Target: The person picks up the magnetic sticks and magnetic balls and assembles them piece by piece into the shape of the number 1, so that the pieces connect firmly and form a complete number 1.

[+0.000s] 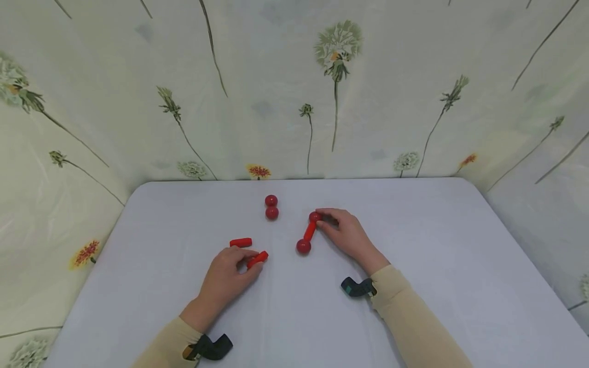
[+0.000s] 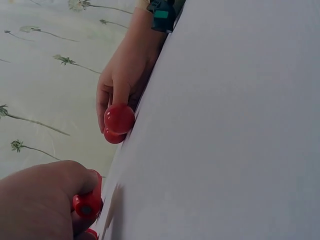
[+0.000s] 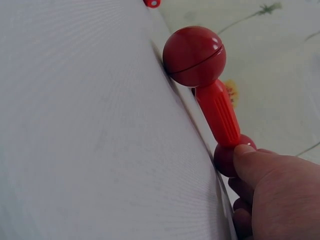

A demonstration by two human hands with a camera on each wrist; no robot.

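My left hand (image 1: 224,276) pinches a ribbed red rod (image 1: 258,259) between thumb and fingers, close over the table. In the left wrist view that rod (image 2: 87,208) shows a small grey disc in its end. My right hand (image 1: 347,235) grips the far ball (image 1: 315,216) of a dumbbell-like piece, thumb and fingers at its sides. A red rod (image 1: 310,231) joins that ball to a second dark red ball (image 3: 194,56) at the nearer end. Just beyond my left fingers lies another red rod (image 1: 241,242).
Two dark red balls (image 1: 271,207) stand touching, one behind the other, toward the table's back. The white-covered table (image 1: 437,230) ends at a curtain (image 1: 276,92) printed with dandelions. Each wrist wears a black camera (image 1: 211,347).
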